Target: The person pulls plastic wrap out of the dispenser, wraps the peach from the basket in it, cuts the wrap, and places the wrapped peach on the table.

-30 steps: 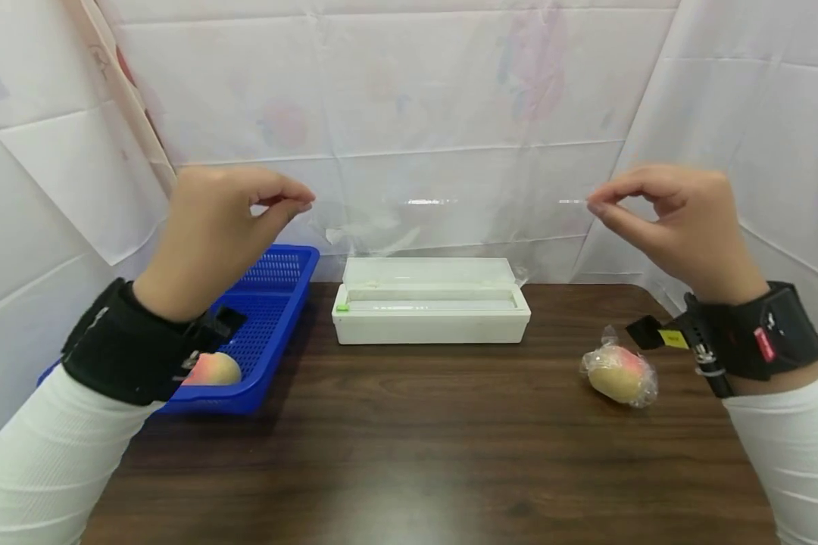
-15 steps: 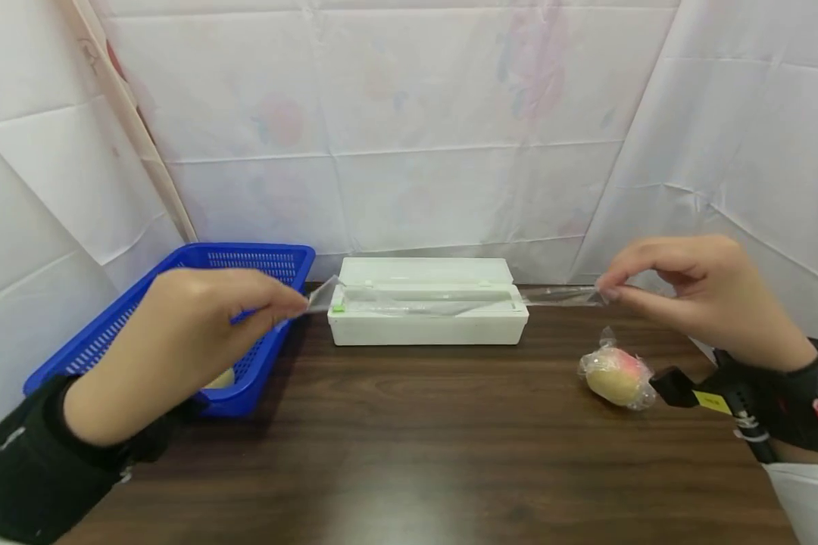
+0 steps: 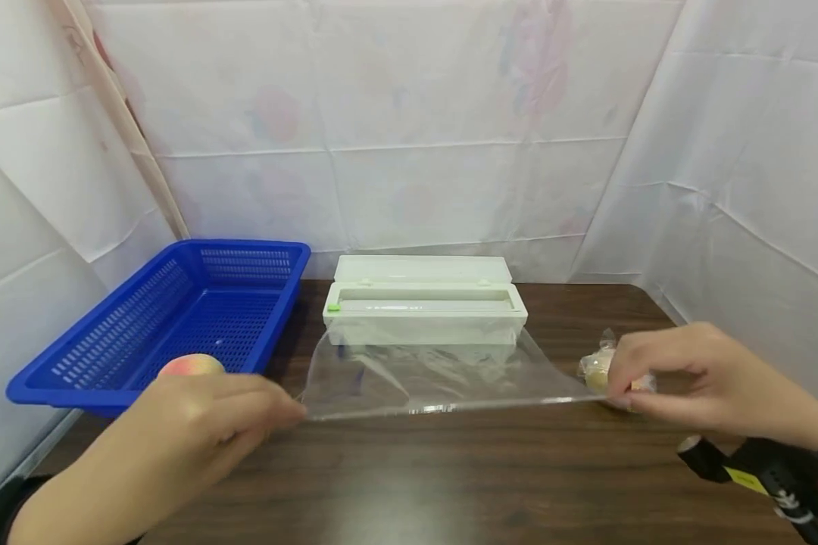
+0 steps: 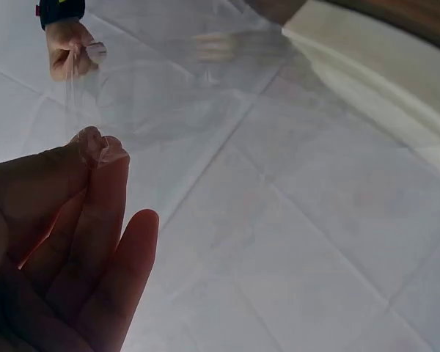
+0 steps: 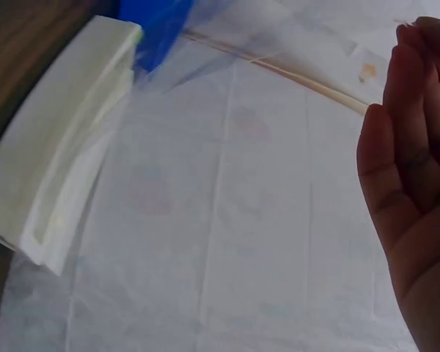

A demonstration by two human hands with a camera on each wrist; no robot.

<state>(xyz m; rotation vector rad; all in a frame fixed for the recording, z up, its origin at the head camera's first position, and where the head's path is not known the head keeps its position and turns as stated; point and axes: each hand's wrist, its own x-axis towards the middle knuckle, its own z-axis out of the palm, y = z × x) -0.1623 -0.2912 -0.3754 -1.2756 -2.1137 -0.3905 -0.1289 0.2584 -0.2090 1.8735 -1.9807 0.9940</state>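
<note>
Head view: left hand (image 3: pixel 201 431) and right hand (image 3: pixel 705 382) pinch the plastic wrap (image 3: pixel 443 384), its near edge stretched crosswise at lower centre, below the white box (image 3: pixel 424 304).

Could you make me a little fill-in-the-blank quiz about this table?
The left hand and right hand pinch clear film in front of a box coloured ____.
The box's lid is not shut but ____.
A fruit lies in a basket coloured ____.
The hand partly hiding the wrapped fruit is the ____ one.
white; open; blue; right
</note>
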